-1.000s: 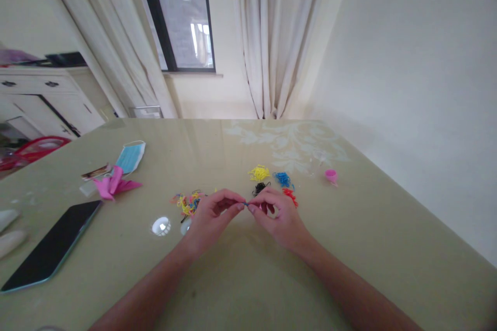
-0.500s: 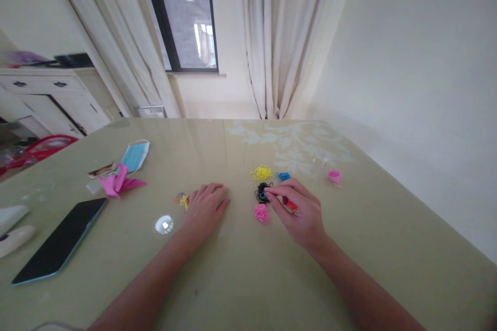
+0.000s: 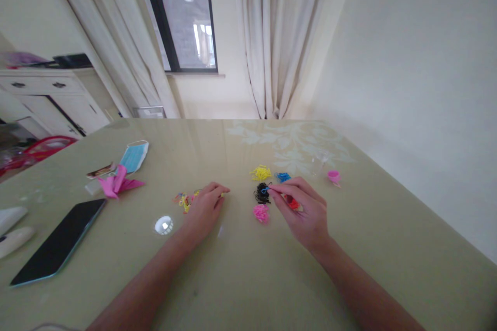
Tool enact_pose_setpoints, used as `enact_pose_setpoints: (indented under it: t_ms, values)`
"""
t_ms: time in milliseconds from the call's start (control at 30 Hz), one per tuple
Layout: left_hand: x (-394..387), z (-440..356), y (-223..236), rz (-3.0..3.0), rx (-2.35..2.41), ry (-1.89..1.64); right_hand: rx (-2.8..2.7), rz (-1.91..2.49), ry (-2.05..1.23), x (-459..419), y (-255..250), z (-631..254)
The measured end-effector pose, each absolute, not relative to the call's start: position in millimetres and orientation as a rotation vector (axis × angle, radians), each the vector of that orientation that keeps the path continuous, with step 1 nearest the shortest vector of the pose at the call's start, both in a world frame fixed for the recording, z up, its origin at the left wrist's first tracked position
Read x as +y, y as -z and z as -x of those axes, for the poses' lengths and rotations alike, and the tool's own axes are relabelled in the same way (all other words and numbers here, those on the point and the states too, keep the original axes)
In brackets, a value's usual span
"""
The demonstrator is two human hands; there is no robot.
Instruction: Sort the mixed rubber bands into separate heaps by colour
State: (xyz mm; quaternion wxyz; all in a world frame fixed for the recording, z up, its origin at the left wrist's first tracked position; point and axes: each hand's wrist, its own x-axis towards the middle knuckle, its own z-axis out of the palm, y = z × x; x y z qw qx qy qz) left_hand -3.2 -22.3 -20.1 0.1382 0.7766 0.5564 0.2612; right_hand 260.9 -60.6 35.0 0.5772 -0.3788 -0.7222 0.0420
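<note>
My right hand [image 3: 305,212] pinches a small blue rubber band [image 3: 265,191] between thumb and forefinger, just over a pile of black rubber bands [image 3: 261,195]. Around it lie yellow rubber bands [image 3: 261,172], blue rubber bands [image 3: 283,177], pink rubber bands [image 3: 261,213] and red rubber bands [image 3: 293,203], the red ones partly behind my hand. My left hand [image 3: 204,213] rests low over the table beside a mixed-colour pile of rubber bands [image 3: 185,201], partly covering it. A bit of yellow, seemingly a rubber band [image 3: 223,195], shows between its thumb and forefinger.
A clear round lid-like disc [image 3: 163,225] lies left of my left forearm. Farther left are a tablet-like dark device [image 3: 58,243], a pink folded-paper figure [image 3: 118,184] and a blue face mask [image 3: 134,157]. A clear cup [image 3: 319,163] and a small pink cup [image 3: 334,177] stand right.
My right hand has shifted slightly right, and the blue band at its fingertips shows more. My left fingers have drawn together, uncovering more of the mixed pile.
</note>
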Motion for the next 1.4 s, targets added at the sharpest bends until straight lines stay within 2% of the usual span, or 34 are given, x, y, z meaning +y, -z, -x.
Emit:
enact_pose_setpoints:
  t_ms: [233,1000,1400]
  values:
    - [-19.6,5.4,16.2,-2.291,1.608,-0.666,-1.667,0.951,-0.113,-60.5,-35.6,-263.0]
    - [-21.1,3.7,15.9,-2.184,1.584,-0.821,-1.633,0.954,-0.145,-60.0,-38.5,-264.8]
    - [-23.5,0.9,12.5,-2.093,1.595,-0.917,-1.455,1.125,-0.070,-22.3,-29.7,-314.9]
